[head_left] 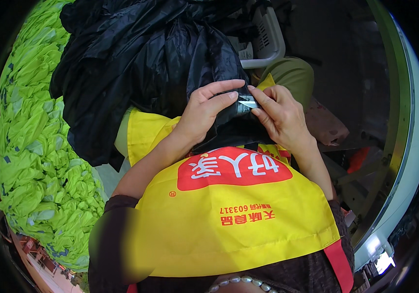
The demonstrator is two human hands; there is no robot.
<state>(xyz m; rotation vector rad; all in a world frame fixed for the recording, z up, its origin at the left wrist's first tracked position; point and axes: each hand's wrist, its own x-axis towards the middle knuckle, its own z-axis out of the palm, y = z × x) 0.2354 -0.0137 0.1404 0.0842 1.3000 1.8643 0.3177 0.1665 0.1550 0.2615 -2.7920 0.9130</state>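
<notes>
A large heap of shiny black fabric [155, 63] covers my lap and spreads off to the far left. At its near right end, a small pale label [243, 105] lies on the black cloth between my hands. My left hand [208, 108] has its thumb and index finger on the cloth just left of the label, with the other fingers hidden beneath. Pinched in my right hand [283, 115] is a small pointed metal blade [250, 103], its tip directed left over the label. The blade's handle is covered by my fingers.
Bright green fabric pieces [33, 161] are piled high along the left side. A white plastic basket [268, 41] stands beyond my hands, with items inside. I wear a yellow apron [180, 234] with a red printed patch. A curved metal edge [399, 122] runs down the right.
</notes>
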